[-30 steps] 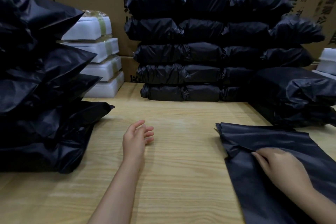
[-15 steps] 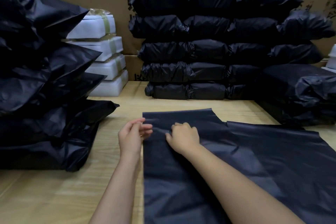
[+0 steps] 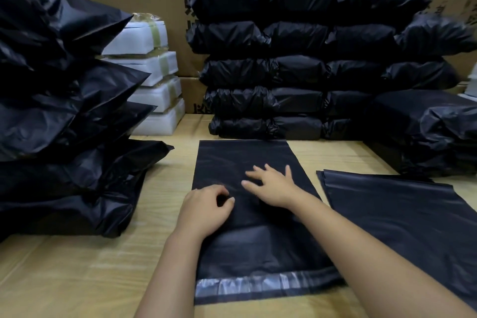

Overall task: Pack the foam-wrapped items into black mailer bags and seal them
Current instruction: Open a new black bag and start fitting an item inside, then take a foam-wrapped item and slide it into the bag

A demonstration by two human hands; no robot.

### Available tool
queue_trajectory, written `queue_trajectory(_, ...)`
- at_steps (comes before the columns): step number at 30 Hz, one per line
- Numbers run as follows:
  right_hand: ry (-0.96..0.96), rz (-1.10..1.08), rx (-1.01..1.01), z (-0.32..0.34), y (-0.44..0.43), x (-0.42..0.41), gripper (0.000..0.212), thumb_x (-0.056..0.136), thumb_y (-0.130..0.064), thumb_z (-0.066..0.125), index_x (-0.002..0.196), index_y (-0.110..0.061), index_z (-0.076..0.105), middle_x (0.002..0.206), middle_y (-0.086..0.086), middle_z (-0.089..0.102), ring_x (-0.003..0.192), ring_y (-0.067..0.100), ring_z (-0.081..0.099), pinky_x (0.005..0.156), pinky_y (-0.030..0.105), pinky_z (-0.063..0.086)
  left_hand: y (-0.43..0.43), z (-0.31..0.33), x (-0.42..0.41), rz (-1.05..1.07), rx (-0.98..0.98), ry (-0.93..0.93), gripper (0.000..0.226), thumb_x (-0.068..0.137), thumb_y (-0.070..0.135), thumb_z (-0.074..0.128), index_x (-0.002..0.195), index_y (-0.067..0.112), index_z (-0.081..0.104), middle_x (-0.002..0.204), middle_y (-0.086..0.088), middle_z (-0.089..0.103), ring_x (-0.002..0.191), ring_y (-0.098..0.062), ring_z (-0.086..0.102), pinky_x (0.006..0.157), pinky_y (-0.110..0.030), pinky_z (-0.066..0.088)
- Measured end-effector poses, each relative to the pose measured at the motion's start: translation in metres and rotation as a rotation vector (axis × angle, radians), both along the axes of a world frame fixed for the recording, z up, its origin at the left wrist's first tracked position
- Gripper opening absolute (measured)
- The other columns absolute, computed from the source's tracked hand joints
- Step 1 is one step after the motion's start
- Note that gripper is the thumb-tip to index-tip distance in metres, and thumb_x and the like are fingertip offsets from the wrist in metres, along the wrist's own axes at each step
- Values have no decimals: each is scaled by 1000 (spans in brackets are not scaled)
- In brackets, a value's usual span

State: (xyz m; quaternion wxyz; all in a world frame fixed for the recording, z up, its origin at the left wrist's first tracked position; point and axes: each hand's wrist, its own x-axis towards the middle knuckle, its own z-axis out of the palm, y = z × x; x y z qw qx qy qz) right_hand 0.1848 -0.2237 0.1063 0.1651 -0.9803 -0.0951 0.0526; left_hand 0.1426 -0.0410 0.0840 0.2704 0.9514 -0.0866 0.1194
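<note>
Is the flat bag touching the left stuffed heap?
Apart: head view shows bare wooden table between flat black mailer bag and left heap of stuffed black bags.

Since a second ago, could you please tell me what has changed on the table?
The right hand pulled one mailer bag leftward off the bag pile to the table centre and now presses it flat; the left hand moved onto it. Packed stacks and foam-wrapped items stayed put.
</note>
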Motion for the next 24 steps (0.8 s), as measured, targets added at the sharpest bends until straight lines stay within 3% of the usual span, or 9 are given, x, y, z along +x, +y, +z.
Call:
queue_trajectory(2,60,-2,-115,-12,-18,-19,70,84,-76,28,146,-45,23,159,-8,6,146,19,-7,107,57,-19,-5,-2,-1,-4,95,51,37,91,46,48,123,28,55,135,10,54,132,-11,39,113,-36,21)
queue_trajectory(4,76,-18,-142,-23,-34,-34,75,77,-84,22,144,-54,9,158,-14,-4,145,18,-13,107,57,-22,-11,-4,-2,-13,172,85,44,94,49,42,132,27,46,147,9,41,142,-9,23,117,-40,8)
queue_trajectory(7,28,-40,-123,-28,-46,-40,79,76,-85,18,145,-52,-2,157,-18,-9,145,15,-16,109,55,-21,-24,-2,-7,-41,231,88,46,95,48,40,136,28,42,150,8,36,144,-14,20,118,-44,7)
queue_trajectory(9,5,-56,-107,-28,-47,-40,81,79,-82,20,147,-47,-6,158,-15,-9,145,17,-16,110,53,-21,-33,4,-12,-115,178,40,37,94,45,47,127,29,50,139,10,48,138,-12,30,116,-45,13)
queue_trajectory(11,-38,-80,-29,-27,-45,-40,79,85,-75,27,149,-41,-5,159,-11,-6,145,18,-16,111,51,-18,-36,8,-19,-268,41,26,18,88,43,59,102,32,60,122,14,57,126,-4,41,115,-43,18)
queue_trajectory(14,-155,-141,152,-22,-46,-46,69,93,-61,35,151,-32,13,159,-5,8,146,19,-9,116,47,-10,-27,8,-32,-472,-122,189,20,70,49,76,78,40,60,130,22,52,132,8,29,117,-36,3)
queue_trajectory(17,-257,-129,309,-16,-47,-61,54,94,-53,44,142,-30,38,153,-8,28,145,14,3,118,40,3,-15,6,-37,-550,-92,289,28,62,53,81,81,45,61,144,23,39,137,13,13,115,-30,-8)
queue_trajectory(20,-353,-37,408,-15,-47,-82,39,93,-42,52,130,-30,54,139,-14,46,140,7,20,114,26,16,-13,12,-40,-557,-61,320,23,66,48,80,80,49,62,148,20,36,138,12,11,116,-31,-8)
queue_trajectory(24,-525,74,382,-10,-42,-107,18,91,-25,62,106,-20,70,109,-13,65,114,6,52,101,26,39,-16,17,-44,-542,-45,294,10,80,45,70,74,52,66,145,16,42,141,2,17,117,-34,-4)
